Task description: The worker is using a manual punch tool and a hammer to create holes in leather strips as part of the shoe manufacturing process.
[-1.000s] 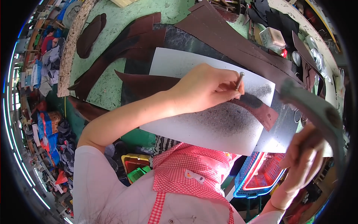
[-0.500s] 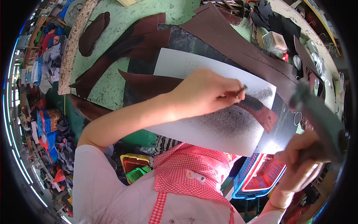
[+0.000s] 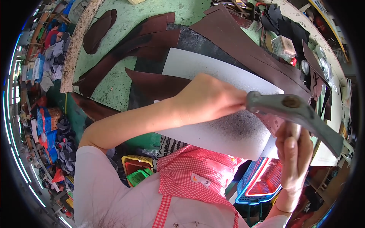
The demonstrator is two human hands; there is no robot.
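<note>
**Q:** Hands first: where are yours, and what are they doing?

**A:** Your right hand (image 3: 292, 155) is raised at the lower right, fingers wrapped tight around the handle of a hammer (image 3: 292, 110). The grey metal head of the hammer crosses the view just beside your left hand (image 3: 207, 100). That left hand reaches in from the lower left and rests on a white board (image 3: 213, 72), fingers bunched together at the tips as if pinching something small. I cannot tell what they hold, since the hammer head hides the fingertips.

**Q:** What does the board look like, and where is it?

**A:** It lies flat on a green table (image 3: 114, 81), right in front of you. A dark speckled patch covers its near right part, under the hammer.

**Q:** What else is around it?

**A:** Long dark brown leather strips (image 3: 243, 45) fan across the table beyond the board, and one strip (image 3: 156, 83) runs under your left wrist. Below the table edge sits a blue and red basket (image 3: 262, 182).
</note>
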